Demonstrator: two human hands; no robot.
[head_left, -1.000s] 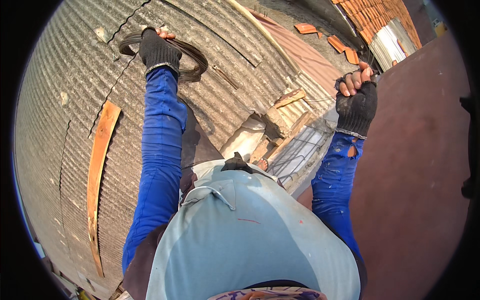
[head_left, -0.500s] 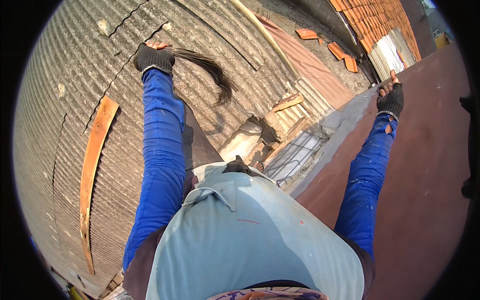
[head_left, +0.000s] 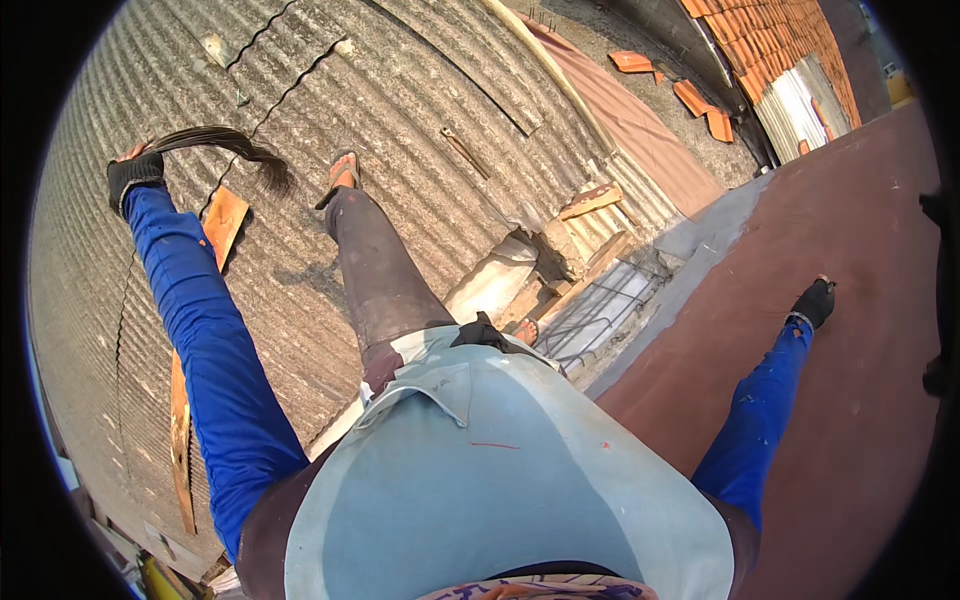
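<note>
My left hand (head_left: 135,180), in a dark fingerless glove, is closed around the gripped end of a whisk broom (head_left: 225,142) with long dark fibres. The fibres curve out to the right, above the corrugated roof (head_left: 300,230); the broom's grip is hidden in my fist. Far to the right, my gloved right hand (head_left: 815,303) is over the reddish-brown wall surface (head_left: 720,380). Only fingertips show past the glove there, and I cannot tell whether the hand rests on the surface. No object shows in it.
A long wooden plank (head_left: 181,440) lies on the roof below my left arm. My sandalled foot (head_left: 343,172) stands on the sheets. Beside my other foot is a broken gap with wood pieces (head_left: 590,202) and metal bars (head_left: 600,310). Loose orange tiles (head_left: 690,98) lie at upper right.
My left hand has swung left with the whisk broom. My right hand has moved down and slightly right over the reddish-brown surface. My foot on the roof has come into view.
</note>
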